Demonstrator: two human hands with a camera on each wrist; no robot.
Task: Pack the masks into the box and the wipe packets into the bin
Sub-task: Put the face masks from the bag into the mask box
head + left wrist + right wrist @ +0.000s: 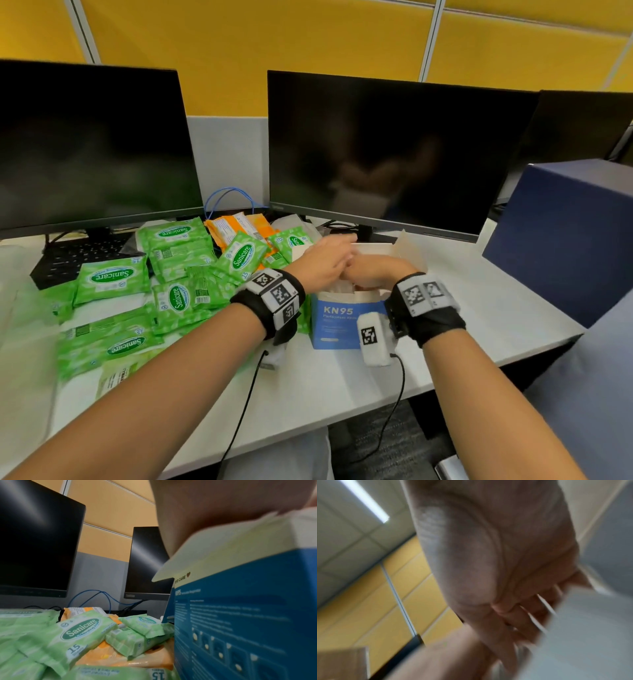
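A blue KN95 box (337, 323) (240, 608) stands open on the white desk, with white masks (342, 289) showing in its mouth. Both hands are over the opening. My left hand (330, 258) (197, 513) reaches across the top with its fingers fairly straight. My right hand (371, 270) (513, 608) has its fingers bent down into the box, holding the white masks (590, 635); that view is blurred. Several green Sanicare wipe packets (109, 277) (80, 630) lie heaped left of the box. The navy bin (565, 233) stands at the right.
Orange packets (239, 224) lie among the green ones near the back. Two dark monitors (89, 144) (394, 147) stand behind, and a black keyboard (68, 260) sits under the left one. Bare desk (479, 308) lies between box and bin.
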